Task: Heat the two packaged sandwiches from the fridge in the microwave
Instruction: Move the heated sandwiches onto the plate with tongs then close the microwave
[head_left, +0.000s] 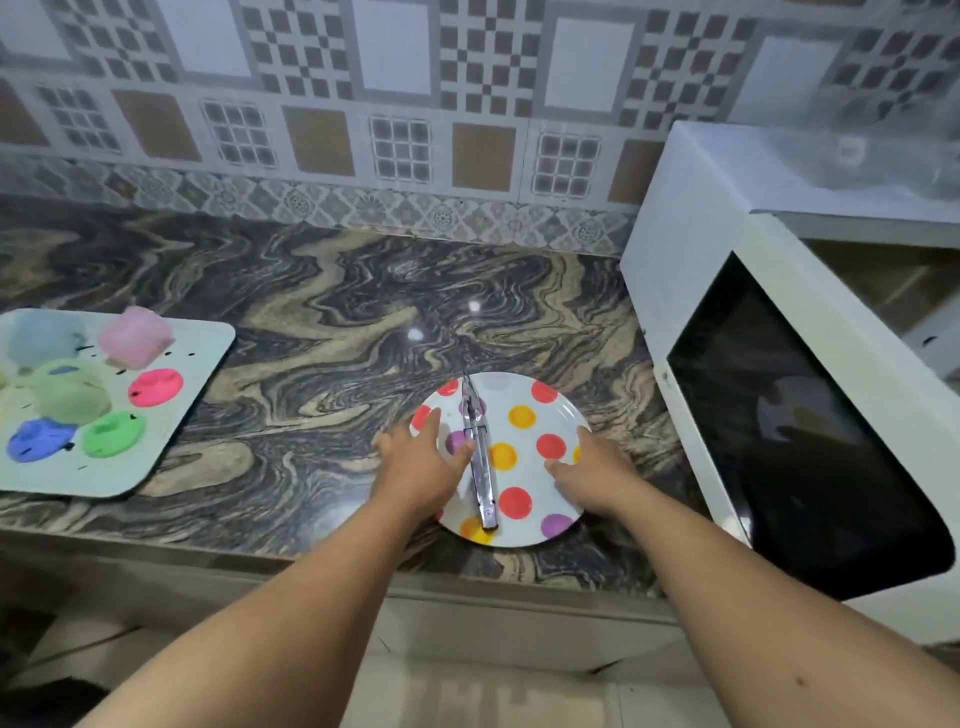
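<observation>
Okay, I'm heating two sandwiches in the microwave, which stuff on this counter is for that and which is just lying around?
For the job:
- microwave, door shut
- dotted plate, with the left hand and right hand on its rim
- tongs lying on the plate

Lying about:
- tray with coloured cups

No sandwiches are in view.

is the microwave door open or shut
Shut. The microwave door's dark glass sits flush in its white frame, no gap showing, reflecting the room. Both hands are at the dotted plate beside it.
</observation>
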